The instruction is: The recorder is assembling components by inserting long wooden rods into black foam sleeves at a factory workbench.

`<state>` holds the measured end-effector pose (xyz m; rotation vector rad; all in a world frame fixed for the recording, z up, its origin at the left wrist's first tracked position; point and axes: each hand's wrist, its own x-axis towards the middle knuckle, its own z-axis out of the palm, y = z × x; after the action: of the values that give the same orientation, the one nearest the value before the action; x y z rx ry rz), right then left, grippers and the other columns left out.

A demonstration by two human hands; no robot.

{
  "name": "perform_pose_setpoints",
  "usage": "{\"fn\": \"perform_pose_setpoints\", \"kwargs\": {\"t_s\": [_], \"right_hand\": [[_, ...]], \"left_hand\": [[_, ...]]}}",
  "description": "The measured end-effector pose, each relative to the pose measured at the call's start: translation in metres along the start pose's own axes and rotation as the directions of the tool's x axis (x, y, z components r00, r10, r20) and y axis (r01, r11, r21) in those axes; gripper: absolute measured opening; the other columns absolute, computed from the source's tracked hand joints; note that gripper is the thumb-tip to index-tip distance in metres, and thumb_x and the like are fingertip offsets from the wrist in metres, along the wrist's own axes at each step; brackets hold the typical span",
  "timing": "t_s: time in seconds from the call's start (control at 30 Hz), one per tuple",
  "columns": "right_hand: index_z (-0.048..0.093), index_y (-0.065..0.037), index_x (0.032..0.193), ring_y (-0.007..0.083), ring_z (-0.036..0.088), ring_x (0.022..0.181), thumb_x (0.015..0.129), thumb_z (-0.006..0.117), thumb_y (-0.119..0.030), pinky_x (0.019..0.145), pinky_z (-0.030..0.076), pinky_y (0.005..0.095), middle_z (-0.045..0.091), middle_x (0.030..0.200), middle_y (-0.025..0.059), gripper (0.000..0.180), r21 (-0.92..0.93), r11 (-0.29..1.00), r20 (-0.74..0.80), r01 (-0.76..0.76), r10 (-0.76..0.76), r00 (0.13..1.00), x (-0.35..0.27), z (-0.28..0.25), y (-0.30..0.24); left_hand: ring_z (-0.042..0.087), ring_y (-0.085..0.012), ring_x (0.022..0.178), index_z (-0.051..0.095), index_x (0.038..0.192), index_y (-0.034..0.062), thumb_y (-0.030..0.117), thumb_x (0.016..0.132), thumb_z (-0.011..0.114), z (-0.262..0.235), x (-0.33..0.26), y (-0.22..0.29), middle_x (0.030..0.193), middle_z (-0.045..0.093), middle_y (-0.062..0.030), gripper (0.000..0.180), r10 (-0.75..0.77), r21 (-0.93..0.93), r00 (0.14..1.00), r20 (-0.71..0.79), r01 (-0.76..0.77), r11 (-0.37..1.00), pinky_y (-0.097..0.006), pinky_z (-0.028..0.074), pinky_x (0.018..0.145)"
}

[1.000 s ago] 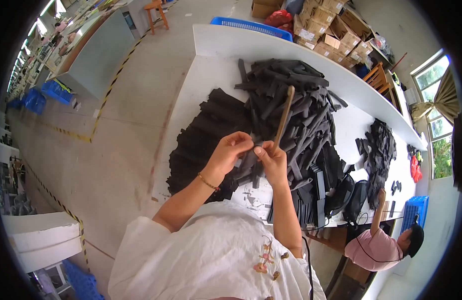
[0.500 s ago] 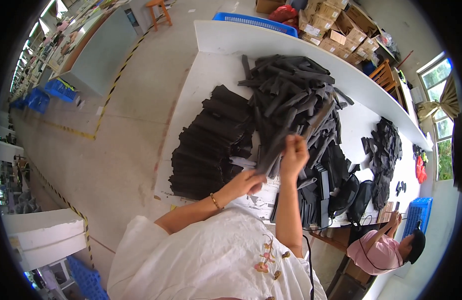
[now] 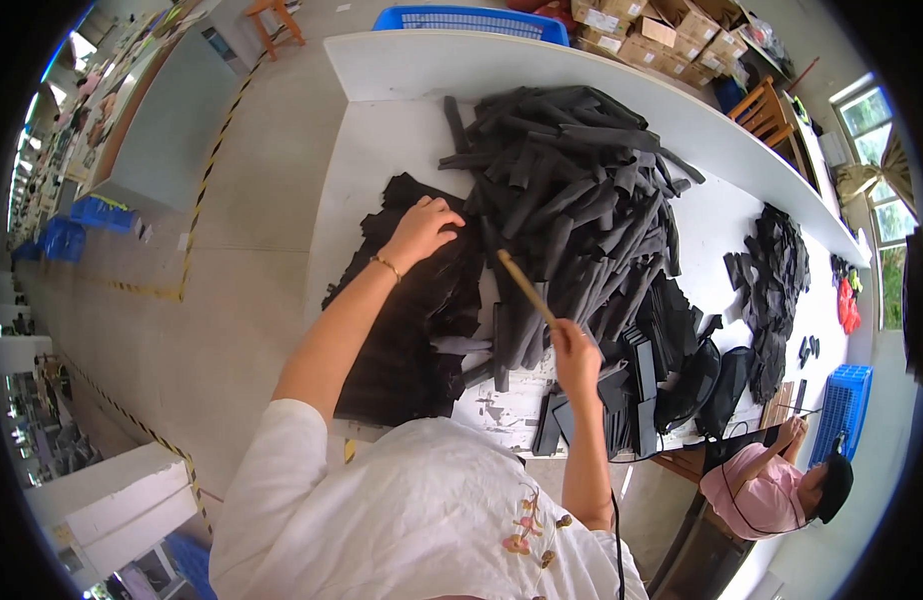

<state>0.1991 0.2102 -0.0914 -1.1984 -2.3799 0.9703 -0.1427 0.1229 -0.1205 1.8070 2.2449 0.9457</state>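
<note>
Hands parted, the stick angled toward the flat stack

Half a second ago the hands were together at a dark strip; now they have been drawn apart, by which the handling of that strip appears to have been ended. The left hand is held over the black, flat, ragged-edged fabric stack, fingers loosely bent; whether cloth is pinched is unclear. By the closed right hand the slim, straight, tan, wooden-looking stick is gripped at its near end. Its long axis is slanted forward and leftward, the far tip being pointed between the stack and the dark-grey, tube-shaped fabric heap beyond the right hand
</note>
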Motion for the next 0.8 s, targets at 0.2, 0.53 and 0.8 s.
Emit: {"fn": "perform_pose_setpoints", "kwargs": {"t_s": [0.2,0.53,0.8], "right_hand": [[0.064,-0.006,0.100,0.0317,0.063,0.068,0.086,0.062,-0.012,0.058,0.049,0.0378,0.065,0.079,0.0147,0.016,0.062,0.995,0.029,0.072,-0.074,0.997,0.015,0.019,0.004],[0.063,-0.004,0.100,0.0327,0.064,0.074,0.085,0.062,-0.009,0.063,0.050,0.0364,0.066,0.086,0.0142,0.016,0.057,0.970,0.023,0.236,-0.238,0.971,0.044,0.032,-0.018],[0.058,-0.003,0.112,0.0313,0.063,0.069,0.088,0.058,-0.006,0.059,0.048,0.0349,0.063,0.079,0.0175,0.025,0.320,0.930,0.066,0.180,-0.212,0.975,0.023,0.058,-0.062]], "left_hand": [[0.051,-0.0259,0.092,0.068,0.086,0.0119,0.013,0.076,0.069,0.016,0.022,-0.033,0.089,0.058,-0.0043,0.010,-0.130,-0.027,0.913,0.387,0.152,0.988,-0.035,0.045,0.083],[0.047,-0.0233,0.098,0.066,0.087,0.0093,0.013,0.080,0.067,-0.009,0.018,-0.014,0.094,0.055,-0.0031,0.008,-0.112,-0.225,0.954,0.277,0.178,0.958,-0.034,0.040,0.090],[0.046,-0.0235,0.110,0.067,0.082,0.0167,0.022,0.077,0.069,-0.023,-0.025,0.108,0.102,0.054,-0.0003,0.008,0.149,-0.073,0.988,0.042,-0.145,0.987,-0.040,0.033,0.093]]}}
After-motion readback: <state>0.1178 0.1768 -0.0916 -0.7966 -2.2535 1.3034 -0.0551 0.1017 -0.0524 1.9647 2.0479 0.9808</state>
